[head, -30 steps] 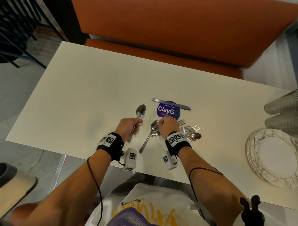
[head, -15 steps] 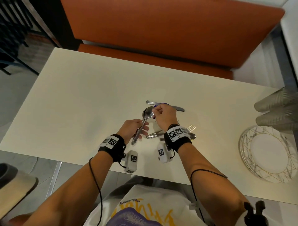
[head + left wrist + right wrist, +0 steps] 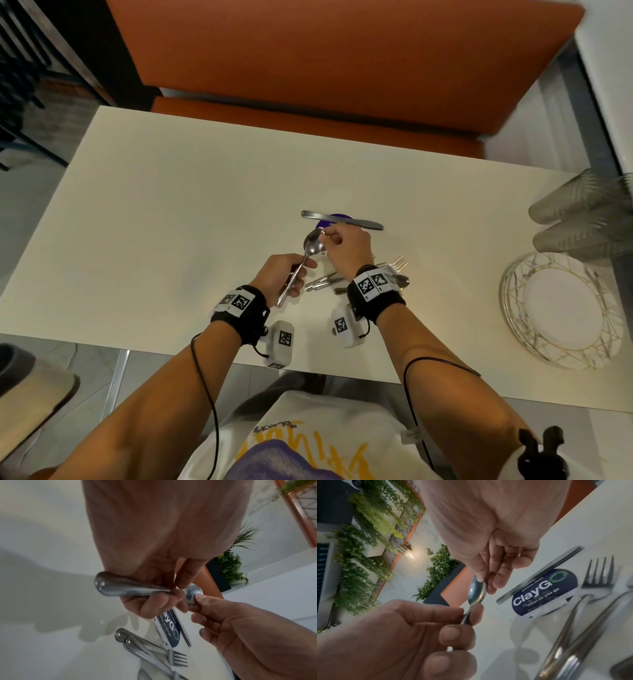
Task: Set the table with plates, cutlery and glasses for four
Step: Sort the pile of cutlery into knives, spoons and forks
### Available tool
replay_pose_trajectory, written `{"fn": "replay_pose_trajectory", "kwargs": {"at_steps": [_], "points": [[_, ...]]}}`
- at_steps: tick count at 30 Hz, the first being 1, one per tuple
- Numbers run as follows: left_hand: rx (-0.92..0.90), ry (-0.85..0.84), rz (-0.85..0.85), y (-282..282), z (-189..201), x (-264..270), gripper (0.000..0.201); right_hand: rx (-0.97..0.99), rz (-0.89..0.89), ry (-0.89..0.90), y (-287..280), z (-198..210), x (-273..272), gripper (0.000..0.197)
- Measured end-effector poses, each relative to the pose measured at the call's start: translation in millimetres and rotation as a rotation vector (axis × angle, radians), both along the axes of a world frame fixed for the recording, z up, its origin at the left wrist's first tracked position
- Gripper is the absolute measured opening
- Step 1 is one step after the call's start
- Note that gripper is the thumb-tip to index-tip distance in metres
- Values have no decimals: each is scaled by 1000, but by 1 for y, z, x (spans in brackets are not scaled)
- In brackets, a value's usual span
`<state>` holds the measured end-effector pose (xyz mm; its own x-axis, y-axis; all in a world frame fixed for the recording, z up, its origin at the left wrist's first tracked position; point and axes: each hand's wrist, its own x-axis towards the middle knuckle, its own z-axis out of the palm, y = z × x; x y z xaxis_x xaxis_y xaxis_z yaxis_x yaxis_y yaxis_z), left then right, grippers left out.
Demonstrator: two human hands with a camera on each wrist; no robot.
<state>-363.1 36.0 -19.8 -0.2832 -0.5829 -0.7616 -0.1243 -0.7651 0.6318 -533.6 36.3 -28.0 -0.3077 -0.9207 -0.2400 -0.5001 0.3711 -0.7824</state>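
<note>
My left hand [image 3: 289, 274] grips the handle of a steel spoon [image 3: 312, 244] just above the table, bowl pointing away from me. In the left wrist view the handle [image 3: 128, 588] looks like two spoons stacked. My right hand [image 3: 337, 240] pinches the bowl [image 3: 476, 592] between thumb and fingertips. A table knife [image 3: 342, 220] lies just beyond, across a purple round sticker [image 3: 544, 592]. Forks [image 3: 397, 264] and another spoon [image 3: 402, 281] lie on the table, partly hidden under my right wrist. A stack of gold-patterned plates [image 3: 513, 301] sits at the right, with ribbed glasses [image 3: 579, 219] behind it.
The cream table [image 3: 171, 222] runs left and far from my hands. An orange bench [image 3: 342, 68] stands along its far side. The table's near edge lies just under my wrists.
My right hand lifted a second spoon off the table and brought it up to the spoon in my left hand. It now pinches the bowl there. The camera view has shifted slightly.
</note>
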Motion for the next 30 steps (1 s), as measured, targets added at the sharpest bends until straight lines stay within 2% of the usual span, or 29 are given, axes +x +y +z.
{"fn": "replay_pose_trajectory", "kwargs": {"at_steps": [4,8,10,13,16,19,25,30], "points": [[-45,-67,-41,1,-5,-11,25,-52,-21,-36,12,0,-10,15],[-38,-71,-87,4,-10,-24,22,-43,-215,-94,33,-7,-43,13],[-37,-62,-104,4,-13,-31,21,-13,-332,-59,48,-13,-65,15],[-36,-54,-132,4,-18,-43,20,72,-414,115,71,-22,-92,26],[-30,-48,-158,5,-19,-53,20,194,-418,260,91,-35,-111,33],[-25,-55,-180,6,-17,-61,21,299,-428,213,100,-47,-120,29],[-27,-77,-194,4,-14,-70,21,301,-399,187,99,-49,-125,12],[-23,-59,-181,0,-15,-72,21,233,-416,127,95,-42,-128,12]]}}
